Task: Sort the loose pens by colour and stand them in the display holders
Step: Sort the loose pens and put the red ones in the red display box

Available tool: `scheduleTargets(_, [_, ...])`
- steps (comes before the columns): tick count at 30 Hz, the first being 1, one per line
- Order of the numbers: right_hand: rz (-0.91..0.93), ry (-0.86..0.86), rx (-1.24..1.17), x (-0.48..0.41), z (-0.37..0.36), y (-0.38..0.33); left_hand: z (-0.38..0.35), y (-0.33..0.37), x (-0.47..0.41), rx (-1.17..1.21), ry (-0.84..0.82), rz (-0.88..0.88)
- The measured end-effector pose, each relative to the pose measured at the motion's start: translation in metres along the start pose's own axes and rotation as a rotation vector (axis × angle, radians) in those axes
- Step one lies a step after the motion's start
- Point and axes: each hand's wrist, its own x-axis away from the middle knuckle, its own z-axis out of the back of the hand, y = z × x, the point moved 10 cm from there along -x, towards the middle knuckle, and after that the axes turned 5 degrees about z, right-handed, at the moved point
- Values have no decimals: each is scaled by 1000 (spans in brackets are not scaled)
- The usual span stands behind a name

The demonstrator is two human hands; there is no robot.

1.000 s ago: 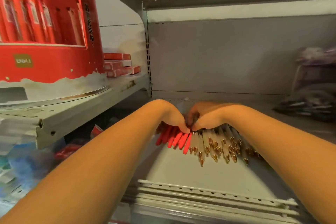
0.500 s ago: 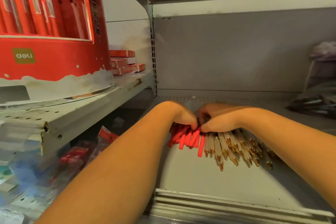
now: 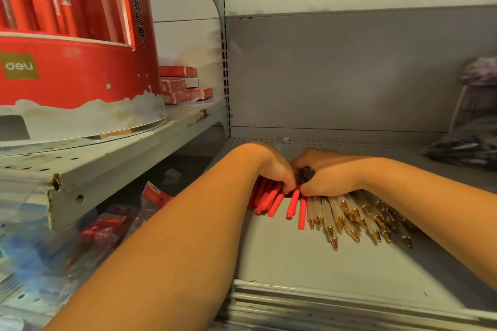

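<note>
Loose pens lie fanned on the grey shelf (image 3: pixel 309 255). Several red pens (image 3: pixel 271 200) lie at the left of the fan, several cream pens with gold tips (image 3: pixel 347 216) at the right. My left hand (image 3: pixel 269 166) lies over the upper ends of the red pens, its fingers curled down on them. My right hand (image 3: pixel 325 174) covers the upper ends of the cream pens, thumb touching a red pen (image 3: pixel 293 203) between the hands. The two hands meet in the middle. A red round display holder (image 3: pixel 80 70) with upright slots stands on the higher shelf at the left.
Flat red boxes (image 3: pixel 180 86) are stacked behind the display holder. A dark bag of goods (image 3: pixel 465 148) lies at the shelf's far right. Packaged items (image 3: pixel 102 231) fill the lower left shelf. The shelf's ridged front rail (image 3: pixel 349 306) runs below the pens.
The camera moved closer. One or two red pens have drawn apart from the red bunch toward the cream ones. Both hands stay over the pens' upper ends.
</note>
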Motion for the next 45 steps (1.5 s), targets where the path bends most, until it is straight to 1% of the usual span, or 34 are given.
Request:
scheduleTargets(4, [48,3,56,-3,-2,-10,-5,-1,-1,0,-5,9])
scheduleTargets(8, [14,24,129,-2,2,-5,-9,-2,0,0,-11,1])
scheduleTargets(13, [1,28,50,0,3,-2,-6,-1,-1,12,27,-3])
scheduleTargets(16, [-68,21,0,4,5,9,-1,-6,-3,95,54,-4])
scheduleTargets(19, [-124,-8,-10,5,5,17,-1,-5,-6,132,44,-28])
scheduleTargets(22, [-124,-31,-19,3,4,19,-4,-1,-9,90,21,-61])
scheduleTargets(26, [-141,-58,-32,9,6,27,-11,-1,-9,49,-27,-35])
scheduleTargets(28, [-136,-56,-49,12,7,30,-14,4,-8,1,-31,-49])
scheduleTargets(32, [-93,-68,-77,14,6,28,-12,14,-1,-67,13,-80])
scheduleTargets(34, [-70,-81,-104,15,5,25,-18,16,6,-128,-19,-82])
scheduleTargets(38, [-74,-89,-154,15,4,27,-21,18,9,-165,6,-34])
scheduleTargets(41, [-78,-72,-154,14,4,30,-27,21,4,-164,-31,-46])
scheduleTargets(43, [-83,-67,-151,15,4,32,-19,17,1,-84,27,-13])
scheduleTargets(45, [-81,-62,-163,15,3,33,-9,13,-2,-88,112,12])
